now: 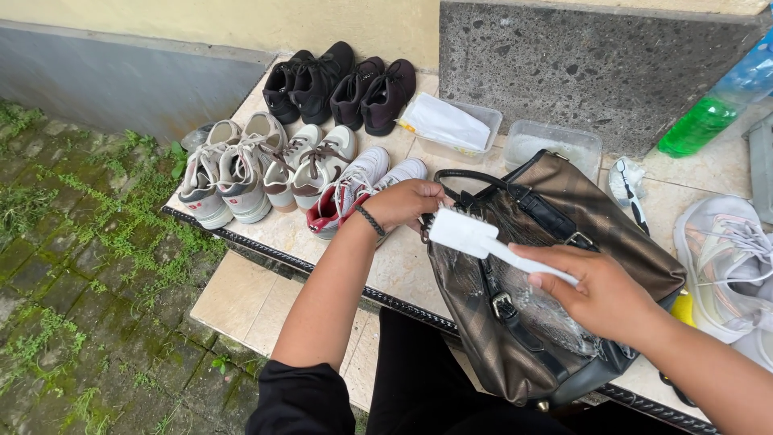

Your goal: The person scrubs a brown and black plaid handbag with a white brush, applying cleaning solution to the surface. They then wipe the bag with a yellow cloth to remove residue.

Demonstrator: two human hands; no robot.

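Two hands are working on one brown handbag (555,266), which is lying on its side across the near edge of the tiled ledge (266,302), its long axis running from the lower right up toward the upper left. Nearest the camera, the right hand (600,294) is clamping its grip around the handle of a white brush (483,240); the handle is slanting along the same line as the bag, and the brush head is sitting over the bag's upper left corner, where foam is showing on the panel. Just beyond, the left hand (403,203) is closing its grip on that same upper left end of the bag, by the dark strap, steadying it. So the brush head is lying nearer the left hand than the right. Left of the bag, pairs of sneakers (274,165) are standing in rows. Behind it, two clear plastic tubs (555,143) are sitting, and farther right a green bottle (700,122) is leaning against the stone wall.
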